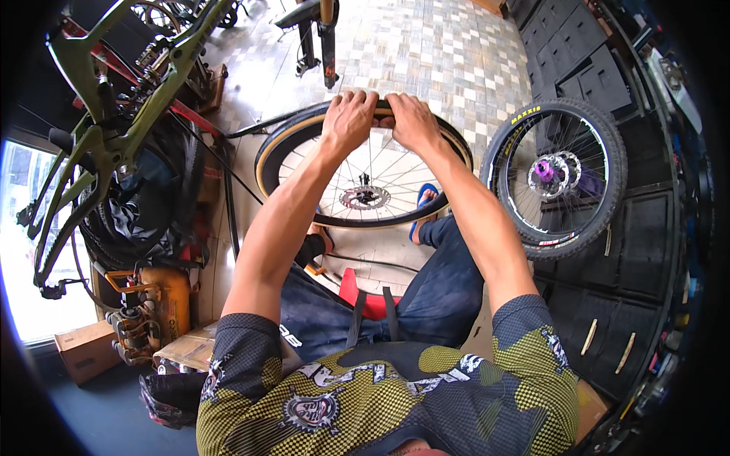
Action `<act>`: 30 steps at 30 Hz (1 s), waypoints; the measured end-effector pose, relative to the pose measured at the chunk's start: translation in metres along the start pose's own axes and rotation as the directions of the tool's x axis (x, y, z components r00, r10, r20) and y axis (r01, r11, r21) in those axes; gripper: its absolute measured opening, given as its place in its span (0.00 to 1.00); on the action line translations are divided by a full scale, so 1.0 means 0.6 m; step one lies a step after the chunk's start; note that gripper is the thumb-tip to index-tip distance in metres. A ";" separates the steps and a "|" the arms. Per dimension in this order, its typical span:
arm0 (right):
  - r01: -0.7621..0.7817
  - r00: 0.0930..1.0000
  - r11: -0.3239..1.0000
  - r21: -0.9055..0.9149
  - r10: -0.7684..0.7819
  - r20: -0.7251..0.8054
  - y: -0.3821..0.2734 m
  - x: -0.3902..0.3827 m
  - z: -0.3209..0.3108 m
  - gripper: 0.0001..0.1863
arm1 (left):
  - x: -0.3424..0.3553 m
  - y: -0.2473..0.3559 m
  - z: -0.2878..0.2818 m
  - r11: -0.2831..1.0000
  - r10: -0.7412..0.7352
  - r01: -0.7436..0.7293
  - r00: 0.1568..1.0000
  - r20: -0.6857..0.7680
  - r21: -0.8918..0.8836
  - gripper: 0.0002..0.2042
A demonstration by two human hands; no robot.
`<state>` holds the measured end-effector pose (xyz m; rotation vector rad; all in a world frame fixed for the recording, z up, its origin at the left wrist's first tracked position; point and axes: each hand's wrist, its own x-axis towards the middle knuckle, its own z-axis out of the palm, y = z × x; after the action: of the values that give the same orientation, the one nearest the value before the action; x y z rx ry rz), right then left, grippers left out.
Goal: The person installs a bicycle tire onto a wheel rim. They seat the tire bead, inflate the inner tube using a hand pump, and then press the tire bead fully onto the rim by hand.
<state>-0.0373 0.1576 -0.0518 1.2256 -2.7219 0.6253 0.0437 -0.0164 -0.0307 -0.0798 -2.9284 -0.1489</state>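
In front of me stands a bicycle wheel [365,197] with thin spokes and a silver disc rotor around its hub. Its black tyre [268,146] has a tan sidewall. My left hand [350,120] is closed over the tyre at the wheel's far edge. Just beside it, my right hand [414,121] grips the same stretch of tyre, knuckles up and thumb on the inner side. Both arms reach straight out. The wheel's near edge is by my feet, which wear blue flip-flops [427,194]. Parts of the tyre under my fingers are hidden.
A second wheel with a knobby tyre and purple hub [544,170] leans at dark drawers [646,228] on the right. Left are a green bicycle frame [144,125], a yellow tank [166,300] and a cardboard box [85,349]. A bicycle fork [328,49] hangs ahead.
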 end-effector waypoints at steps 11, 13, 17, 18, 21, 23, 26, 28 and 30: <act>-0.023 0.988 0.999 -0.048 0.015 -0.155 0.004 0.029 0.031 0.20 | 0.031 -0.020 0.029 1.000 0.006 -0.006 0.997 -0.076 0.005 0.21; -0.044 0.994 0.999 -0.013 0.043 -0.104 -0.003 0.018 0.031 0.21 | 0.021 -0.017 0.035 1.000 0.016 -0.016 0.997 -0.069 -0.009 0.18; -0.033 0.999 0.999 0.036 0.034 -0.021 0.006 0.018 0.024 0.25 | 0.015 -0.014 0.019 0.994 0.002 -0.008 0.999 -0.050 -0.109 0.16; -0.015 0.999 1.000 0.018 0.016 -0.040 0.006 0.010 0.023 0.26 | 0.011 -0.009 0.014 0.991 0.004 -0.011 0.999 -0.052 -0.131 0.16; -0.027 0.996 1.000 0.007 0.027 -0.081 -0.014 -0.011 0.016 0.27 | -0.012 0.007 0.010 0.998 0.010 -0.017 0.994 -0.110 -0.064 0.20; -0.011 0.987 1.000 0.028 0.016 -0.163 -0.026 -0.030 0.017 0.27 | -0.032 0.013 0.005 0.999 0.027 -0.029 0.986 -0.163 -0.014 0.22; -0.018 0.995 1.000 0.016 0.019 -0.097 -0.038 -0.051 0.001 0.26 | -0.053 0.026 -0.003 0.998 0.029 -0.037 0.985 -0.168 -0.044 0.17; 0.000 0.996 0.998 0.065 0.005 -0.084 -0.030 -0.069 -0.014 0.25 | -0.063 0.037 -0.027 0.991 0.012 -0.019 0.998 -0.057 -0.134 0.17; 0.022 0.999 0.986 0.167 -0.015 -0.041 -0.046 -0.084 -0.038 0.25 | -0.083 0.031 -0.056 0.985 0.036 -0.036 0.999 0.001 -0.172 0.20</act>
<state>0.0149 0.1852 -0.0344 1.2565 -2.6681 0.8821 0.1001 -0.0039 -0.0068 -0.1592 -2.9096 -0.3957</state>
